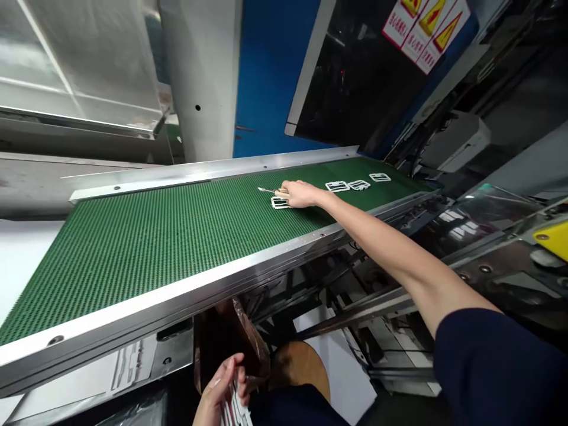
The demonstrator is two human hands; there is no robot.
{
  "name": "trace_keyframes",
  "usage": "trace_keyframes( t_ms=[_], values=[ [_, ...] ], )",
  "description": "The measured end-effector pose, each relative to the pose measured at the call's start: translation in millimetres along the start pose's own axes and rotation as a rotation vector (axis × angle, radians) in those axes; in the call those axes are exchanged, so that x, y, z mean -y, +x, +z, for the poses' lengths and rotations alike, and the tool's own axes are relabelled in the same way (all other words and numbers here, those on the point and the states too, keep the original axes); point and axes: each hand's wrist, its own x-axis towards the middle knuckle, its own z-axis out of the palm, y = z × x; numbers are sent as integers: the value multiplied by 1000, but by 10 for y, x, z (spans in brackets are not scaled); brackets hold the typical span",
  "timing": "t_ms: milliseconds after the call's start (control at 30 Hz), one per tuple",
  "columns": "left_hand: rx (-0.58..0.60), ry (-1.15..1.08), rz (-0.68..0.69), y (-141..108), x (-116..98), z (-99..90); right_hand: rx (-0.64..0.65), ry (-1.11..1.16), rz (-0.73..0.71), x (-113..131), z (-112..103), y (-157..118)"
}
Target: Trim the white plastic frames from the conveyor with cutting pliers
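In the head view, the person's right hand reached over a green conveyor belt, its fingers nearly closed, with a thin light strip pinched at their tips. A white frame lay flat on the belt just under those fingers. Three loose white frames lay farther along the belt, toward its far end, two of them close together and the third a little apart.

The left hand was below the belt's near metal rail, its fingers curled around a bunch of white pieces; how many it held could not be told.

On the machine behind the belt, above a dark window, was a red-and-white warning label in three panels, each with a yellow sign above Chinese characters too small to read surely. A round brown stool and an open plastic bag were below the belt, near the left hand.
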Motion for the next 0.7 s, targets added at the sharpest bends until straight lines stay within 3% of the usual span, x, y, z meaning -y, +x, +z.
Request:
trace_keyframes(
  t_ms=[100,200,267,367,433,533,600,700],
  values=[
    [-67,38,54,-79,-142,-18,14,-16,-37,-11,58,81],
    [-113,78,2,-195,-308,56,-55,14,-53,17,-50,7],
    [-80,120,-14,-283,-424,158,-150,197,-93,92,-160,-174],
    [21,211,100,-414,-595,327,-208,711,-241,339,-190,-707],
    [75,273,187,-486,-691,404,-74,976,-296,565,-50,-1160],
    [165,352,239,-554,-784,440,211,1161,-246,860,353,-1738],
    [206,437,223,-573,-800,431,334,1224,-163,966,658,-1966],
    [231,608,156,-570,-766,429,409,1279,-79,984,1014,-2099]
  ],
)
